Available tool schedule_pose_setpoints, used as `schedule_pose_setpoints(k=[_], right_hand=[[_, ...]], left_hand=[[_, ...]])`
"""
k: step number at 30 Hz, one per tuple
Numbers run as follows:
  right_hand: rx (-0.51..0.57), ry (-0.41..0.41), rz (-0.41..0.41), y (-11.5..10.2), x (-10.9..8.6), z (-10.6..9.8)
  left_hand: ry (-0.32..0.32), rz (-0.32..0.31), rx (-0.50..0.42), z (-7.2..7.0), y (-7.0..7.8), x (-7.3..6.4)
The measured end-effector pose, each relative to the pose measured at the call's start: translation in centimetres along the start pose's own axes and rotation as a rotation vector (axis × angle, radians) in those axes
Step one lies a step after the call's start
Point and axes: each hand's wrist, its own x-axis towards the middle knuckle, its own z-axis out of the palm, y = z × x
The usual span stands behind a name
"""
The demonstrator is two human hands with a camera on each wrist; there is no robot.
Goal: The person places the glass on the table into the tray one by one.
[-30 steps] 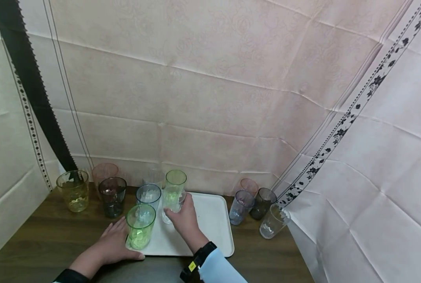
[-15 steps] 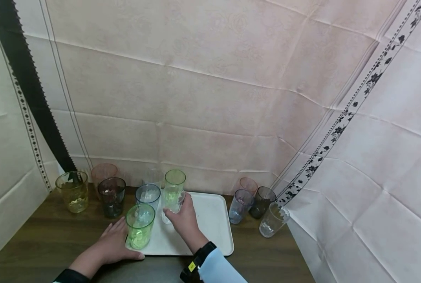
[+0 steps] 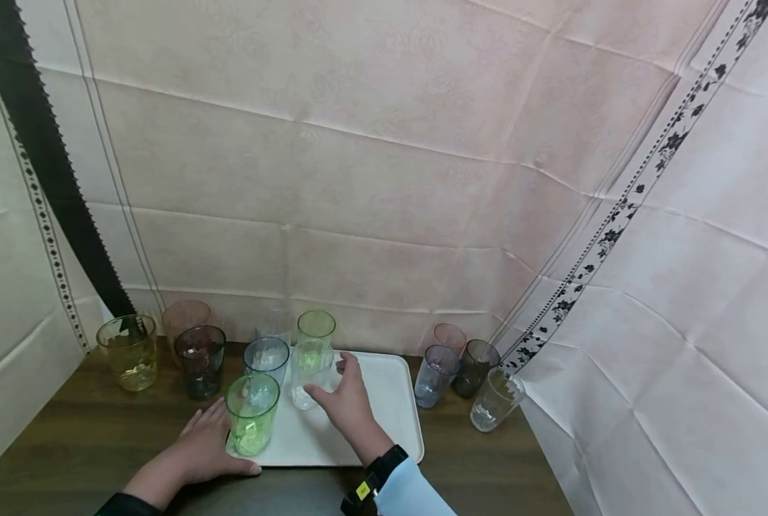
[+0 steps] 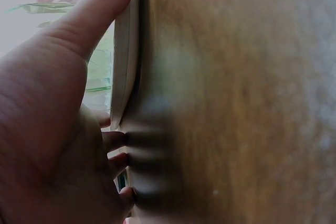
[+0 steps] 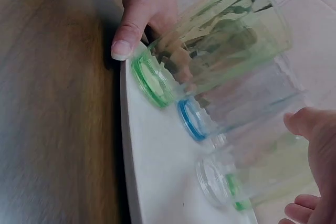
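Note:
My left hand (image 3: 205, 446) rests at the near-left corner of the white tray (image 3: 384, 401), thumb lying along its front edge and fingers stretched along its left side. Right by that hand, a green-tinted glass (image 3: 253, 416) stands on the tray's corner. Behind it are a blue-tinted glass (image 3: 268, 355), a clear glass (image 3: 306, 390) and a slimmer green glass (image 3: 316, 326), all upright. My right hand (image 3: 352, 401) hovers just right of the clear glass, thumb and fingers spread with nothing between them. In the right wrist view, a gap shows between the thumb and the clear glass (image 5: 212, 179).
Left of the tray stand a yellow glass (image 3: 129, 358), a dark glass (image 3: 201, 365) and a pink glass (image 3: 186, 315). On the right are pink (image 3: 450, 335), blue (image 3: 435, 380), dark (image 3: 476, 373) and clear (image 3: 495, 405) glasses. A pale cloth (image 3: 358, 179) hangs behind the wooden table (image 3: 481, 473).
My right hand has let go of the clear glass and drawn slightly right, its fingers spreading. The left hand stays at the tray corner. The head view has shifted a little.

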Motion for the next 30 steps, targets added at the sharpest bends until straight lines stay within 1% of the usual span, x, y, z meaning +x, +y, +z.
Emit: schedule_pose_setpoints(k=[7,11,16,21,24,27,30], right_hand=[[-0.010,0.035,0.031,2.2,-1.9,-3.5],[-0.015,0.080,0.009,3.7,-3.1,-5.9],[-0.023,0.136,0.012,5.6,-4.5,-9.1],[-0.043,0.205,-0.013,7.8,-5.8,-12.2],[-0.074,0.235,0.020,9.2,-6.6,-14.1],[-0.099,0.257,0.082,10.6,-7.3,-15.8],[-0.100,0.281,0.131,12.0,-7.8,-17.4]], left_hand=[[-0.015,-0.008,-0.018,0.2,-0.5,0.3],[-0.017,-0.010,-0.016,0.3,-0.6,0.3],[-0.016,-0.008,-0.013,0.4,-0.5,0.3],[0.002,0.017,-0.013,0.2,-0.3,0.0],[0.008,0.022,-0.013,0.2,-0.3,0.0],[0.013,0.025,-0.004,0.2,-0.4,0.0],[0.016,0.024,0.000,0.3,-0.5,0.1]])
